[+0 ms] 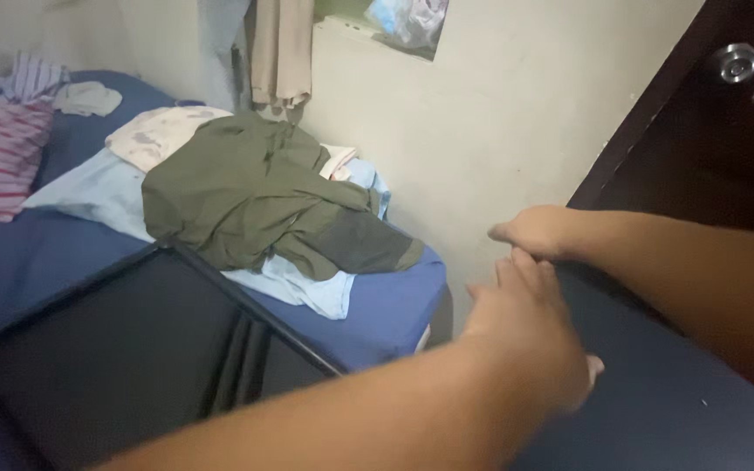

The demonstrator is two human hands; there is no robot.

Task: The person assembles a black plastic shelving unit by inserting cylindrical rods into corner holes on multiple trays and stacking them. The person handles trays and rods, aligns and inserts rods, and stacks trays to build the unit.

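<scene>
Fingers [517,277] of the left hand [525,336] lie flat and together, gripping nothing, palm down on the dark blue panel [674,401] that fills the lower right beside the bed [377,310]. Just beyond, the right hand [536,230] curls over the panel's far edge, nearer the wall [499,131] than the bed; whether its fingers truly clamp the edge cannot be told (they are hidden behind it). A black folding frame [115,358] leans against the bed's near side, and an olive jacket [255,192] is heaped on the bed. With only a flat palm steadying it, the panel could slide or tip toward the bed and strike the frame. The dark door [717,131], on the panel's far side from the bed, crowds it.
</scene>
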